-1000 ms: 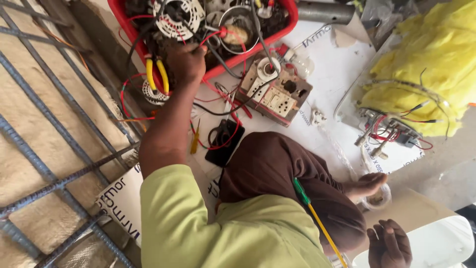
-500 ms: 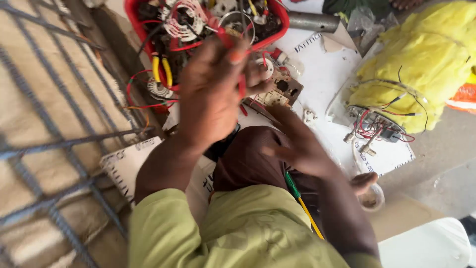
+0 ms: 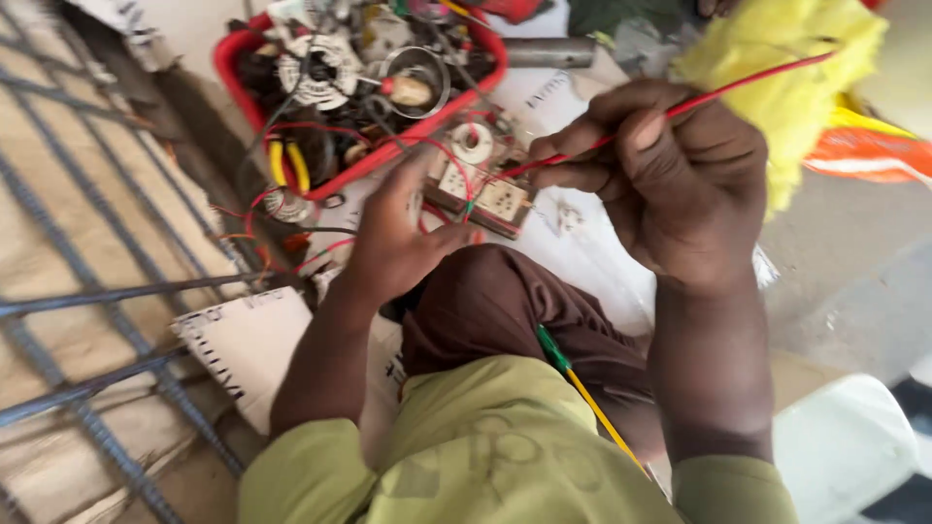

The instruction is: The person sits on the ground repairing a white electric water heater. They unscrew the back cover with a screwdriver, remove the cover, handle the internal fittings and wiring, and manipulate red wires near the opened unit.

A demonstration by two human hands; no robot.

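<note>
My right hand (image 3: 670, 184) is raised in front of me, its fingers pinched on a thin red wire (image 3: 748, 82) that runs up to the right. My left hand (image 3: 398, 238) is lower, blurred, holding the other end of red wire near a wooden board with white sockets (image 3: 485, 189) lying on white paper. The wire loops between both hands over the board. My knee in brown trousers (image 3: 495, 301) is under the hands. A green and yellow stick (image 3: 582, 393) lies along my leg.
A red tray (image 3: 233, 68) full of wires, coils and metal parts stands at the back. A yellow cloth (image 3: 786, 87) lies at the right, a grey pipe (image 3: 549, 50) behind. Steel bars (image 3: 87, 291) cross the left. A white container (image 3: 845, 446) sits at lower right.
My right hand rose from beside my leg and took hold of the red wire. My left hand pulled back from the red tray toward the socket board.
</note>
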